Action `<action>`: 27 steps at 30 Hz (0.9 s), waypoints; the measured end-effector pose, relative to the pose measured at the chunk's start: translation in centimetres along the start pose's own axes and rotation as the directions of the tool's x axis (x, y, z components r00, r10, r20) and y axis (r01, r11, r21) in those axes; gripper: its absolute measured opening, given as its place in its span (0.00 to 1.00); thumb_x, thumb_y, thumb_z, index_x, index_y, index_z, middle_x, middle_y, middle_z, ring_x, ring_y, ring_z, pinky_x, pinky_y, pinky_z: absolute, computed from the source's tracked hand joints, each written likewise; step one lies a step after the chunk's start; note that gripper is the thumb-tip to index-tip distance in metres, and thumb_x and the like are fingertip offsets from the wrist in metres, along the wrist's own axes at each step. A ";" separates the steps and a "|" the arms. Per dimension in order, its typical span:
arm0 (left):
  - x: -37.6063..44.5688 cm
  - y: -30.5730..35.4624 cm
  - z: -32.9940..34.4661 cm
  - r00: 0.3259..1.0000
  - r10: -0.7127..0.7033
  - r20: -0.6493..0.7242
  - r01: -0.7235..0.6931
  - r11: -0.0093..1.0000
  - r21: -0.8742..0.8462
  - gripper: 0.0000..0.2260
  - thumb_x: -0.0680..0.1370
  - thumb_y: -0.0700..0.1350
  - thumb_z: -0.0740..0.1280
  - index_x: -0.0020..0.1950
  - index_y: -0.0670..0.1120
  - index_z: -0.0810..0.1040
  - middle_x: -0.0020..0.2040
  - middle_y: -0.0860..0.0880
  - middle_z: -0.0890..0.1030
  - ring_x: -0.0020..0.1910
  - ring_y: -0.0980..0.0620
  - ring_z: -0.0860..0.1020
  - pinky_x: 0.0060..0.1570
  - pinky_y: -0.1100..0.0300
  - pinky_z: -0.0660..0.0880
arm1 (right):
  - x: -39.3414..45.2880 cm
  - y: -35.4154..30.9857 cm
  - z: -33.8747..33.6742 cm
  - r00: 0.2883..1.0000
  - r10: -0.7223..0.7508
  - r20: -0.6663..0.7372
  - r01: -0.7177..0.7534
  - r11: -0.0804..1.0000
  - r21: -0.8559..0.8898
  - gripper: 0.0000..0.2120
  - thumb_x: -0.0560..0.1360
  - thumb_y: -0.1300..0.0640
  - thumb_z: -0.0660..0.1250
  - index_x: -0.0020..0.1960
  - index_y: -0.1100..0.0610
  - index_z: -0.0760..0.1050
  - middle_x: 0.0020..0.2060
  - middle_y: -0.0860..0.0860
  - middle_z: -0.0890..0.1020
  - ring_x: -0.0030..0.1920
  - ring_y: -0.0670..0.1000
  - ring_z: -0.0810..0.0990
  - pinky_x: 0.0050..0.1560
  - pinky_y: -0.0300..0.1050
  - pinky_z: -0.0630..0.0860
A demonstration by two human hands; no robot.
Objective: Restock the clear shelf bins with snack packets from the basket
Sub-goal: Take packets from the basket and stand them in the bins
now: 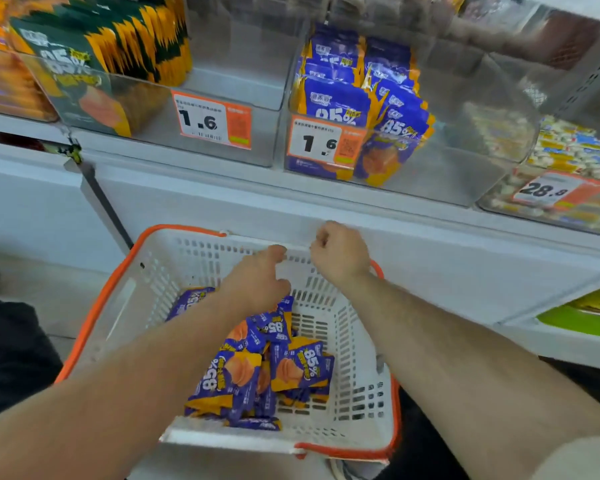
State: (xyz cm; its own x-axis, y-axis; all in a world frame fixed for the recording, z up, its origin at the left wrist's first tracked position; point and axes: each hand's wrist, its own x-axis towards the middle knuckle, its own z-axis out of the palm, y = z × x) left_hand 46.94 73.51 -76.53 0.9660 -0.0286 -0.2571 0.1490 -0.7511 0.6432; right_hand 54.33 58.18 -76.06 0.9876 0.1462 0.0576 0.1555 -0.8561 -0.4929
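Basket (361, 407), white with an orange rim, is set low below the shelf, its far edge against the white ledge, so packets can be lifted straight up to the bins. Purple packets (257, 368) are heaped loose on its floor, toward the left and middle; a good many remain, so restocking is judged well short of done.

Left hand (257, 282) is held over the far end of the heap, knuckles up, fingers bent downward toward the packets. Whether a packet is gripped cannot be told; the fingertips are hidden under the hand.

Right hand (340, 252) is held at the basket's far rim, fingers curled in loosely. Nothing is seen in it. Likely it is placed there to steady the basket, though contact with the rim cannot be confirmed.

Clear bin (447, 161), directly above, is part filled: matching purple packets stand upright in rows at its left side, the right side bare. A price tag (321, 142) is fixed to its front. Neighbouring bin (250, 81) to the left holds green and orange packets (118, 39), also upright, so facing is evidently kept by type.
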 end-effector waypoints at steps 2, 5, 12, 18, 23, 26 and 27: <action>-0.3 -1.5 1.4 0.996 -0.057 0.062 0.059 0.997 -0.045 0.27 0.77 0.42 0.66 0.76 0.50 0.64 0.70 0.52 0.73 0.59 0.51 0.77 0.57 0.55 0.76 | -1.3 1.7 3.4 0.951 0.209 0.229 -0.213 0.977 -0.010 0.05 0.76 0.60 0.62 0.45 0.57 0.78 0.40 0.53 0.80 0.46 0.56 0.81 0.41 0.42 0.72; -0.2 -3.0 2.9 0.989 -0.097 0.112 0.104 0.993 -0.057 0.21 0.79 0.42 0.63 0.72 0.50 0.68 0.64 0.53 0.77 0.48 0.56 0.77 0.40 0.66 0.73 | -3.3 3.7 7.4 0.779 0.422 0.463 -0.458 0.888 -0.039 0.10 0.78 0.59 0.61 0.55 0.63 0.76 0.48 0.57 0.81 0.48 0.56 0.80 0.42 0.44 0.74; 0.6 -5.5 5.7 0.961 -0.214 0.175 0.231 0.969 -0.082 0.16 0.81 0.43 0.62 0.69 0.50 0.71 0.63 0.52 0.77 0.49 0.56 0.75 0.36 0.69 0.69 | -7.5 8.9 13.7 0.496 0.541 0.679 -0.652 0.749 -0.120 0.12 0.77 0.62 0.63 0.37 0.55 0.65 0.36 0.52 0.72 0.39 0.51 0.74 0.36 0.43 0.72; 1.1 -6.5 7.3 0.939 -0.275 0.205 0.293 0.954 -0.064 0.16 0.81 0.42 0.60 0.69 0.49 0.71 0.63 0.52 0.78 0.48 0.48 0.79 0.33 0.67 0.69 | -8.1 10.4 15.0 0.448 0.572 0.687 -0.697 0.705 -0.132 0.11 0.82 0.63 0.55 0.59 0.52 0.71 0.59 0.56 0.76 0.55 0.53 0.74 0.51 0.45 0.70; 0.8 -6.6 8.0 0.926 -0.300 0.230 0.320 0.946 -0.053 0.15 0.80 0.42 0.61 0.67 0.49 0.72 0.61 0.52 0.79 0.54 0.53 0.78 0.51 0.56 0.77 | -7.9 9.9 13.9 0.478 0.703 0.527 -0.770 0.624 -0.133 0.02 0.76 0.60 0.64 0.48 0.58 0.72 0.49 0.54 0.78 0.54 0.54 0.79 0.43 0.42 0.70; 0.1 -6.5 7.9 0.929 -0.296 0.220 0.316 0.947 -0.063 0.15 0.80 0.42 0.62 0.66 0.50 0.73 0.59 0.53 0.79 0.57 0.54 0.77 0.57 0.56 0.76 | -7.6 10.0 13.5 0.466 0.669 0.580 -0.809 0.587 -0.026 0.11 0.76 0.58 0.66 0.37 0.55 0.66 0.49 0.53 0.78 0.46 0.51 0.74 0.44 0.42 0.71; -0.2 -6.5 7.8 0.930 -0.297 0.216 0.318 0.945 -0.074 0.15 0.80 0.42 0.62 0.66 0.50 0.73 0.59 0.53 0.79 0.56 0.54 0.77 0.57 0.56 0.76 | -7.5 9.6 13.0 0.468 0.640 0.610 -0.804 0.595 -0.007 0.11 0.75 0.58 0.66 0.37 0.53 0.66 0.53 0.54 0.80 0.46 0.51 0.73 0.45 0.42 0.72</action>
State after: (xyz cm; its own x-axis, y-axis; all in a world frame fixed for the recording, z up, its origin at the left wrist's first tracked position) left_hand 44.18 73.29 -86.27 0.8087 0.0536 -0.5858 0.4639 -0.6705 0.5790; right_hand 48.16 55.28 -92.49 0.5480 -0.1768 -0.8176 -0.7012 -0.6301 -0.3337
